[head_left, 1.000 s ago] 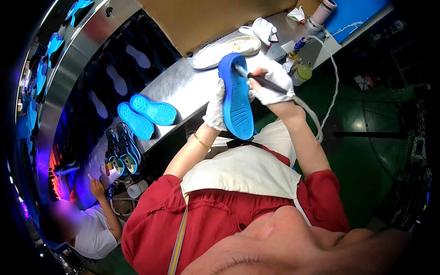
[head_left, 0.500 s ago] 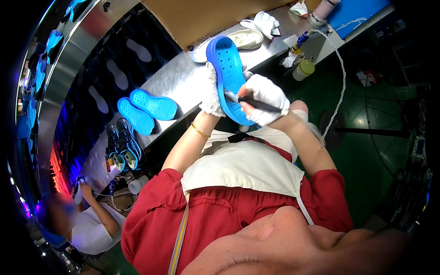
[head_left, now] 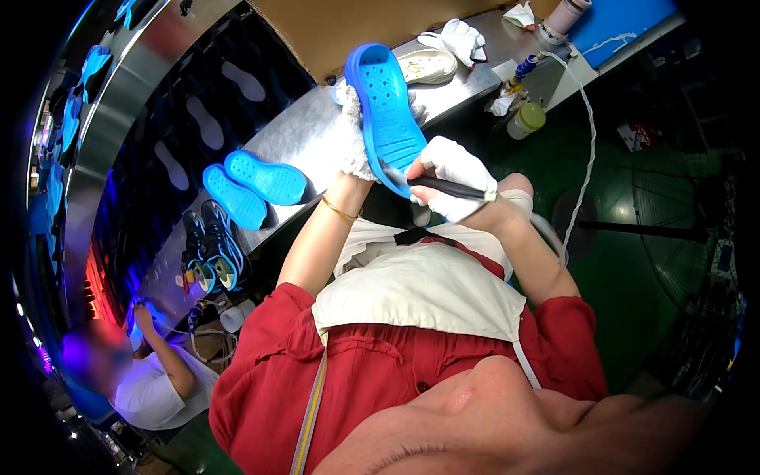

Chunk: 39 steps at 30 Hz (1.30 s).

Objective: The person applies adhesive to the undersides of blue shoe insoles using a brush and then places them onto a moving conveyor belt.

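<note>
My left hand (head_left: 355,142), in a white knitted glove, grips a blue shoe sole (head_left: 389,111) from its left side and underneath. The sole is tilted, its hollow inner face with small holes turned up, the toe pointing away. In my right hand (head_left: 454,177), also in a white glove with bare fingertips, is a brush (head_left: 450,187) with a black handle. Its pale tip meets the inside edge of the sole near the heel end. To the left, two lighter blue insoles (head_left: 266,177) lie side by side on the metal bench.
Dark sneakers (head_left: 223,245) stand on the bench (head_left: 317,119) beyond the insoles. A white shoe (head_left: 428,67) and white gloves (head_left: 459,39) lie behind the sole. A yellow-green-lidded jar (head_left: 526,120) is at right, near a hanging white hose (head_left: 587,158). Another person (head_left: 162,388) works at lower left.
The sole has moved slightly left and away, tipping more upright. My right hand has shifted the brush tip down along the left inner edge toward the heel.
</note>
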Available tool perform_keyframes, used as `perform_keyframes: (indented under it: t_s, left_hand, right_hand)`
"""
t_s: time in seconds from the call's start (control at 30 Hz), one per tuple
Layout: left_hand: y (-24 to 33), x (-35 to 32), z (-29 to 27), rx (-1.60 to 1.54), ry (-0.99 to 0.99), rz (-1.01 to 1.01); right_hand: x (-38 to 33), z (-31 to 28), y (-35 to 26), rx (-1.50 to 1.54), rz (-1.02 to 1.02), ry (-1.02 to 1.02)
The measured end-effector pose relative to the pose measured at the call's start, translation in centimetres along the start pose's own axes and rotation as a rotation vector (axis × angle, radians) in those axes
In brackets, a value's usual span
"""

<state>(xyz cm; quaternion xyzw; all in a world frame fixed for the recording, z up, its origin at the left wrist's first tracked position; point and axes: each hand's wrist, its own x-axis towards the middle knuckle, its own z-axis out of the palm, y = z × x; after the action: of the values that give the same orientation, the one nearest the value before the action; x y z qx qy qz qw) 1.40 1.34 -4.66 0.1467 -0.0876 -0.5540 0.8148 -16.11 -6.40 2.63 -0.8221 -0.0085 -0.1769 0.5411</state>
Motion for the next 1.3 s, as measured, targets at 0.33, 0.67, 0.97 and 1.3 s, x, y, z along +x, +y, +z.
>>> perform_keyframes:
  t_s: [0.33, 0.67, 0.97, 1.3]
  left_hand:
    - [-2.0, -1.6, 5.0, -0.051, -0.086, 0.101]
    - [-1.5, -0.8, 3.2, -0.032, -0.148, 0.162]
    - [0.2, -1.7, 5.3, -0.079, -0.147, 0.125]
    - [2.2, -1.3, 5.7, -0.147, -0.272, -0.011]
  right_hand:
    - [0.7, -3.2, 1.3, 0.246, 0.034, 0.243]
    - [-0.2, -0.3, 0.6, 0.273, -0.033, 0.33]
    - [0.2, 0.3, 1.1, 0.285, -0.143, 0.238]
    - [-0.8, 0.7, 0.8, 0.082, -0.223, 0.166]
